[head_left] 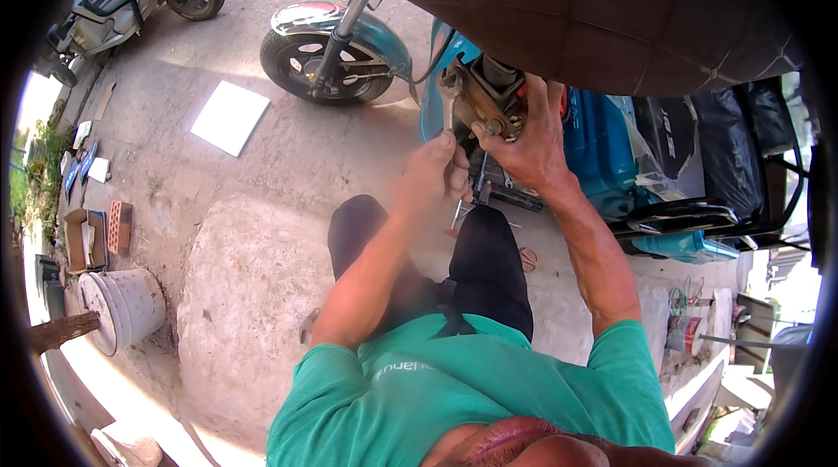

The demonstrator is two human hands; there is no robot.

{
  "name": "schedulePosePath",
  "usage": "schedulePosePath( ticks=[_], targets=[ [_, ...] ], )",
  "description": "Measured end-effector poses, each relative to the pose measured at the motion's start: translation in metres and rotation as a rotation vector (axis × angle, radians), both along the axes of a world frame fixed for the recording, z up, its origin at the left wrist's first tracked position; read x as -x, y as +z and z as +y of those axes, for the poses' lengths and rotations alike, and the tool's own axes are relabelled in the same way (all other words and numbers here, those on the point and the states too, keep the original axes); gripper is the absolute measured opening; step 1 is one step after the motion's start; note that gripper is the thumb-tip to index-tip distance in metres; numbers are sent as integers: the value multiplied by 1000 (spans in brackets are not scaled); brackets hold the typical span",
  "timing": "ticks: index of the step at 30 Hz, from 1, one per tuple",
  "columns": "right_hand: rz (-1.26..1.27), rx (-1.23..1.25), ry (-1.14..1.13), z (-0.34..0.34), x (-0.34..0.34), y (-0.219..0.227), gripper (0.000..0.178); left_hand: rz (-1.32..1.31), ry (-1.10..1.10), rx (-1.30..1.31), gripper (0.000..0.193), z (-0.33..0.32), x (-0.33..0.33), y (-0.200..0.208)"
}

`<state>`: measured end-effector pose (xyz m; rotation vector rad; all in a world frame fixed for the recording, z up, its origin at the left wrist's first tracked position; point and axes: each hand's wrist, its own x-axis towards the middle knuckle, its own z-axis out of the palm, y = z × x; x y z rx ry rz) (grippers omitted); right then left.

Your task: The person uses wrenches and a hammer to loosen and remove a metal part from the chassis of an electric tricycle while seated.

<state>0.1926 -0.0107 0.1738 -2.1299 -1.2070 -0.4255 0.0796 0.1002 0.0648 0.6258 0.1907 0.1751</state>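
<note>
a person's left hand (426, 172) is closed around a wrench (450, 109) at the left edge of a rusty metal bracket (476, 106) while the right hand (534, 151) grips the bracket's right side, apparently turning a fastener, which calls for steady bracing.

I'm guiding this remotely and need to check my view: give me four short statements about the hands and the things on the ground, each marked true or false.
1. The bare left hand holds a grey metal wrench. True.
2. The bare right hand hangs free of everything. False: it holds the rusty brown metal assembly.
3. A white square panel lies on the grey-brown ground. True.
4. The orange perforated brick sits inside the brown cardboard box. False: it stands beside it.
</note>
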Motion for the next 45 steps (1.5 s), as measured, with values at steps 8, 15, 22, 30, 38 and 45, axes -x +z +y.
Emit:
schedulePosePath(
  ticks=[8, 15, 22, 30, 38, 45],
  targets=[
    [-65, -8, -16, -1, -2, -2, 94, -8, -129, 325, 49, -21, 5, 43],
    [3, 52, 14, -5, -4, -1, 103, -75, -84, -880, 48, 98, -23, -22],
    [43, 31, -24, -6, -5, -5, 104, -31, -105, -1811, 44, 207, -59, 91],
    [41, -20, -30, -10, -3, -3, 101, 341, 120, -1144, 38, 173, 32, 4],
    [91, -29, -9, -34, 8, -6, 98, 314, 241, -345, 26, -9, 95, -80],
    [854, 102, 215, -88, 91, -76, 52, 236, 196, -1116, 44, -71, 110, -12]
  ],
)
